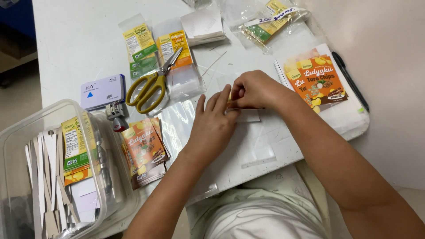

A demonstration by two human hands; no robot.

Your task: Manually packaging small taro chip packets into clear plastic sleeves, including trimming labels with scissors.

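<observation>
Both hands meet over the middle of the white table (79, 40). The left hand (214, 126) lies palm down with its fingers spread flat, pressing on a clear plastic pouch (256, 144) that stretches toward the person's lap. The right hand (254, 90) is curled just beyond it, fingertips drawn together and pinching the edge of a small label (245, 114) — a sliver of yellow shows at the thumb, with a white strip below it resting on the pouch. The two hands touch at the fingertips.

Left of the hands, yellow-handled scissors (148, 86) lie closed across a row of clear pouches (183, 75) that carry yellow and green labels. Beside the scissors sits a flat ink pad case (102, 91), with a small stamp (117, 116) just below it. A stack of orange printed labels (144, 148) lies near the left wrist.

At the table's near left corner stands a clear plastic tub (26, 128) holding peeled backing strips, more labels and a pen — the contents are jumbled, hard to sort out.

To the right, a spiral notebook (349, 117) bears another sheet of orange labels (316, 82), and a black pen (349, 79) rests along its far edge. A bag of packed labels (268, 24) lies at the top.
</observation>
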